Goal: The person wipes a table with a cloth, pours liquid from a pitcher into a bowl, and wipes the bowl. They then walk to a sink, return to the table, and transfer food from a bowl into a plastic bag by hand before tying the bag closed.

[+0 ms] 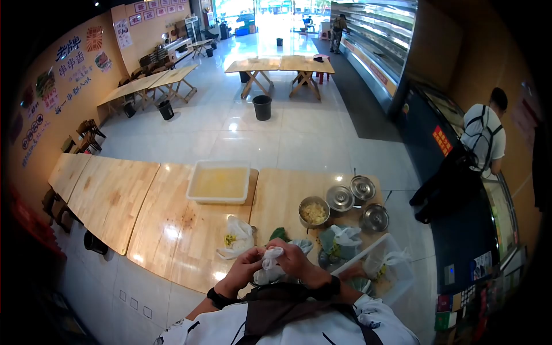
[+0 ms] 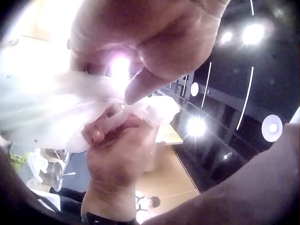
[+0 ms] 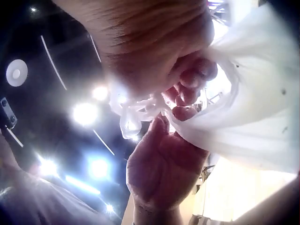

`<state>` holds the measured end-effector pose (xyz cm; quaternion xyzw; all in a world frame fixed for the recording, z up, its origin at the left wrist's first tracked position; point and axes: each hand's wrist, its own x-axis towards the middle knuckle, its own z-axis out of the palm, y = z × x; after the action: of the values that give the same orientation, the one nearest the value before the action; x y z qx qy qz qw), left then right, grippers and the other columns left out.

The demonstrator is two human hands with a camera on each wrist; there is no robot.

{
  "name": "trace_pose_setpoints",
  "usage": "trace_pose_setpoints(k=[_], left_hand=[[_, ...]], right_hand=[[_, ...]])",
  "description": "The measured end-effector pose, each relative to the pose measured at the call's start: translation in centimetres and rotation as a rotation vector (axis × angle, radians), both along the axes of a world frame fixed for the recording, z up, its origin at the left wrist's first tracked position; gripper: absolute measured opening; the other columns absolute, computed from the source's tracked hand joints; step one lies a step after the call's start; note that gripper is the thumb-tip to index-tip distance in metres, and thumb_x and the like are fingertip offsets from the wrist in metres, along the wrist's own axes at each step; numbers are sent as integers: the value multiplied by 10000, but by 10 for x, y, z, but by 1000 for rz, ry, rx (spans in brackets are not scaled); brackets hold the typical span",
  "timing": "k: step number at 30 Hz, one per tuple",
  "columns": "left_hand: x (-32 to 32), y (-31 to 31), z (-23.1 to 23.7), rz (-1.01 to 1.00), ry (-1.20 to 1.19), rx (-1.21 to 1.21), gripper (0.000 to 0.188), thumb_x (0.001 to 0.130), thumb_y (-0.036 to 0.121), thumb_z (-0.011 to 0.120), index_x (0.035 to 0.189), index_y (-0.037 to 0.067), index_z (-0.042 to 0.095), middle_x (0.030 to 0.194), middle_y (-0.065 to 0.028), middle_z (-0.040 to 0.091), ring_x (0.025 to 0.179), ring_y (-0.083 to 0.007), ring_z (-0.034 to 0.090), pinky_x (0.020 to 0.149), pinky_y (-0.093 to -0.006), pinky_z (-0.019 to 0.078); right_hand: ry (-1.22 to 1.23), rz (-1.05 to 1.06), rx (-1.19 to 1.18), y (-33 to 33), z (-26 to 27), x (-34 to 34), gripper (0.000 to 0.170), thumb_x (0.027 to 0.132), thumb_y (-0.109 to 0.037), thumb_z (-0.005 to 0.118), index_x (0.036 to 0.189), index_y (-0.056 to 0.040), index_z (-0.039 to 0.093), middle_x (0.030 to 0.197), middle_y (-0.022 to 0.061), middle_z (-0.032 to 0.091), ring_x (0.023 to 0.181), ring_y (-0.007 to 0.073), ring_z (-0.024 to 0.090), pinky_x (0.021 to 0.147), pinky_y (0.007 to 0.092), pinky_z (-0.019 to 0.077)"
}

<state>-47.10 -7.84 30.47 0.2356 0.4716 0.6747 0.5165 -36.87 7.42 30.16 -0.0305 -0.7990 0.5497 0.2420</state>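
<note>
A white plastic bag is between my two hands, close in front of my body. My left hand pinches the bag's gathered top from the left. From the other side my right hand grips it with curled fingers. In the left wrist view the thin plastic stretches away from the fingers, with a loose end on the far side. The right wrist view shows twisted, knot-like plastic between the hands and the fuller part of the bag opposite. The bag's contents are hidden.
On the wooden table lies another white bag with yellow-green bits. A pot of pale chunks, several steel lids, a tub of yellowish liquid and a clear bin surround the work. A person stands at the right counter.
</note>
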Motion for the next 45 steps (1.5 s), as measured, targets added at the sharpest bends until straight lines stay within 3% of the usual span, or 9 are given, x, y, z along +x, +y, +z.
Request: trace_pose_setpoints(k=[8, 15, 22, 24, 27, 34, 40, 42, 45], left_hand=[[10, 7, -4, -99, 395, -43, 256, 821, 21, 616, 1074, 34, 575, 1081, 8, 494, 975, -97, 500, 855, -257, 411], [13, 5, 20, -12, 134, 25, 54, 787, 0, 596, 771, 39, 564, 1122, -44, 452, 1016, -147, 455, 878, -281, 352], [12, -2, 13, 67, 167, 152, 27, 788, 57, 569, 770, 36, 569, 1117, -60, 443, 1018, -174, 464, 881, -293, 358], [8, -5, 0, 89, 61, 270, 63, 805, 81, 533, 816, 39, 578, 1073, -70, 488, 996, -186, 501, 886, -307, 377], [11, -9, 17, 226, -230, 82, 62, 822, 85, 542, 863, 45, 568, 942, -49, 558, 907, -151, 533, 833, -296, 405], [12, -6, -1, 359, -329, 154, 183, 880, 131, 525, 1019, 17, 559, 946, -35, 592, 876, -134, 553, 818, -280, 432], [5, -9, -3, -1, 62, 55, 327, 892, 162, 528, 1173, -4, 526, 1061, -73, 589, 959, -169, 553, 835, -310, 437], [9, -11, 6, 54, 13, 84, 314, 892, 154, 511, 1162, -5, 523, 1070, -89, 584, 974, -199, 557, 860, -328, 433], [7, -7, 13, 383, -394, 253, 144, 908, 115, 447, 1010, 29, 502, 948, -103, 592, 905, -248, 584, 841, -373, 435]], right_hand=[[-136, -112, -5, 2, -11, 1, 158, 831, -146, 534, 938, -31, 551, 791, 191, 597, 767, 333, 617, 641, 363, 472], [-89, -231, -416, 5, -21, -12, 210, 790, -24, 481, 995, 3, 515, 738, 96, 595, 671, 145, 577, 609, 290, 473], [-124, -148, -354, 2, -23, -14, 125, 837, -82, 493, 925, -7, 540, 739, 116, 597, 652, 175, 595, 577, 311, 467], [-93, -207, 12, -3, -3, -9, 148, 844, -151, 556, 891, -11, 547, 693, 136, 576, 603, 205, 584, 562, 316, 462], [-156, -114, 145, -6, 24, 1, 196, 836, -198, 594, 879, -13, 549, 654, 160, 553, 557, 244, 557, 544, 325, 454], [-189, -24, -100, -1, -1, -5, 224, 853, -229, 580, 888, -9, 556, 680, 179, 565, 572, 273, 557, 547, 331, 445], [71, -37, -110, 2, -27, -13, 248, 881, -238, 557, 808, -1, 566, 611, 61, 528, 567, 93, 483, 516, 259, 403], [-235, 125, -544, 11, -27, -9, 227, 895, -212, 544, 789, -12, 568, 607, -15, 493, 572, 38, 433, 499, 222, 368], [-179, -29, -428, 12, -7, 2, 158, 886, -164, 561, 807, -27, 566, 635, -42, 480, 563, 29, 414, 494, 206, 348]])
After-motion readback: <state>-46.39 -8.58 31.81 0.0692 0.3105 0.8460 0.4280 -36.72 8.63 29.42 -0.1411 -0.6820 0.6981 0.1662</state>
